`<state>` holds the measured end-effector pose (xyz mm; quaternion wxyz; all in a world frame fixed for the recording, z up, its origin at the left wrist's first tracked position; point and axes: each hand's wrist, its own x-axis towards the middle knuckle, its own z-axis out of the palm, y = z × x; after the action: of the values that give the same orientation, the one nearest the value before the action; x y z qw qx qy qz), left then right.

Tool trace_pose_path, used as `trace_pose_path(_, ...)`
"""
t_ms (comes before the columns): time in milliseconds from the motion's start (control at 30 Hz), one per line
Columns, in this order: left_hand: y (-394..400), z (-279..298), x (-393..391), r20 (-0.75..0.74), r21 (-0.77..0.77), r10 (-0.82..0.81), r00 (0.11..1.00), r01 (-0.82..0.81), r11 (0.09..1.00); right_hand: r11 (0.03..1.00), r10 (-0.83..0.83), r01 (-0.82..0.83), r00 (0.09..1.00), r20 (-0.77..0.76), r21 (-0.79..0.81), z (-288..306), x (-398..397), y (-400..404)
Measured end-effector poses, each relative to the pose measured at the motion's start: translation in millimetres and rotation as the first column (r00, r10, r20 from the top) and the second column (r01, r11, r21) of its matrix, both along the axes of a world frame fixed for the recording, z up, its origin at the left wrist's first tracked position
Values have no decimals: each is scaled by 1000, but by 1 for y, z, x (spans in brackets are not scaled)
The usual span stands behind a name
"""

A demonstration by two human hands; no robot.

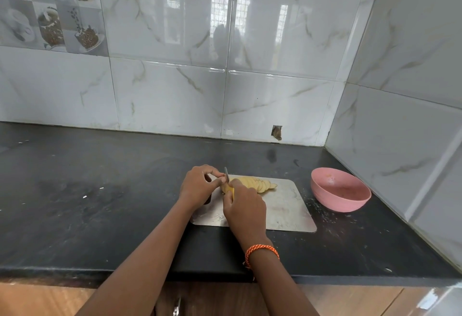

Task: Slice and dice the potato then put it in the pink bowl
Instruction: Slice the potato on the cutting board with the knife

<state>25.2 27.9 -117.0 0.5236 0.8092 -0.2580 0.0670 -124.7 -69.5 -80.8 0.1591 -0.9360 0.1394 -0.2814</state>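
Right hand: your right hand is curled round the yellow handle of a small knife, fingers wrapped close, a braided orange thread band on its wrist.
Knife: the thin grey metal blade stands up from that grip, its tip pointing away from you, right at the left end of the potato.
Left hand: your left hand sits just left of the blade, thumb and forefinger pinched together at the potato's left end, touching or nearly touching the blade; the other fingers are curled under. You cannot tell how much of the uncut end it holds, since both hands cover that part.
Potato: the pale yellow peeled potato lies on the board's far edge, already cut into thin rounds that lean on one another in a row running to the right.
Board: the pale rectangular steel cutting board with rounded corners lies flat on the worktop, under both hands.
Bowl: the round pink plastic bowl stands near the board's right side, apart from it, with a few small specks inside.
Worktop: the black stone worktop carries all of this and runs into a corner of glossy white marbled wall tiles.
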Motion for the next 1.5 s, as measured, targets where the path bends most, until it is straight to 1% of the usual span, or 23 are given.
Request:
trace_pose_path(267,0,1,-1,1,-9,-25,1000,25,1000,999,17,-17,1000,-8,33,-1,2,-1)
trace_pose_path(467,1,0,2,-18,-11,-40,999,40,999,999,21,-18,997,-81,38,-9,-4,3)
trace_pose_path(633,2,1,-1,-19,-9,-41,999,41,999,999,13,-8,994,-107,50,-7,-1,1)
trace_pose_path(733,2,2,-2,-24,-8,-32,999,31,999,998,-8,14,996,-87,66,-11,-7,-1)
trace_pose_path(867,1,2,-1,-29,-3,-29,999,29,1000,996,-75,74,997,30,53,-12,-11,0)
trace_pose_path(1000,2,3,-2,-34,-8,-34,999,34,999,998,-56,52,994,96,46,-10,-10,3)
trace_pose_path(1167,2,2,-2,-24,0,-30,999,30,1000,999,-19,16,996,81,37,-10,-8,2)
trace_pose_path(1500,1,3,-3,-13,20,-20,1000,20,1000,1000,-4,3,999,52,19,-10,-9,5)
